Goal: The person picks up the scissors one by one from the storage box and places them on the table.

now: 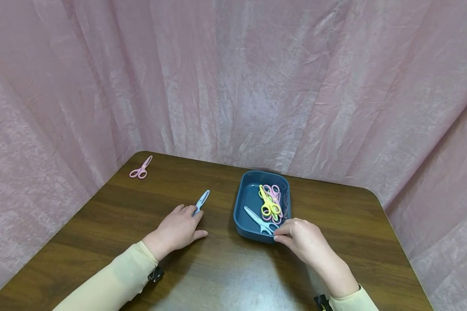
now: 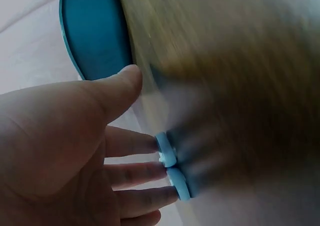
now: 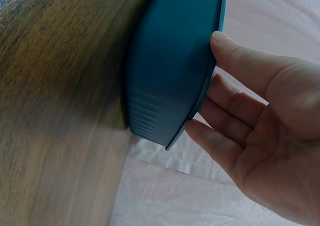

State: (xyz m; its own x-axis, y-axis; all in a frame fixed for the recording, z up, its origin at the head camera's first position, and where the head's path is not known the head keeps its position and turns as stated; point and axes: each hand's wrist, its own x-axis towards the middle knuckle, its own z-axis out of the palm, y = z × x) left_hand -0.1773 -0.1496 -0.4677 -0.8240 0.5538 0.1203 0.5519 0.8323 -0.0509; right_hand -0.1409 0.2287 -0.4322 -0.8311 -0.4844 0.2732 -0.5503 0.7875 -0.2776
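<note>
In the head view my left hand point(image 1: 179, 229) lies over light-blue scissors point(image 1: 203, 198) on the table, its fingers covering the handles. The left wrist view shows straight fingertips touching the two handle loops point(image 2: 177, 183), with the thumb apart. My right hand point(image 1: 305, 239) holds the near right corner of a dark blue bin point(image 1: 239, 203), thumb at the rim and fingertips over it, partly hidden. Inside the bin lie another pair of light-blue scissors point(image 1: 255, 217), yellow scissors point(image 1: 265, 199) and pink scissors point(image 1: 275, 190), the latter two overlapping.
Pink scissors point(image 1: 145, 164) lie near the far left corner of the brown wooden table point(image 1: 101, 216). A pink curtain point(image 1: 233, 86) hangs behind the table and along its sides.
</note>
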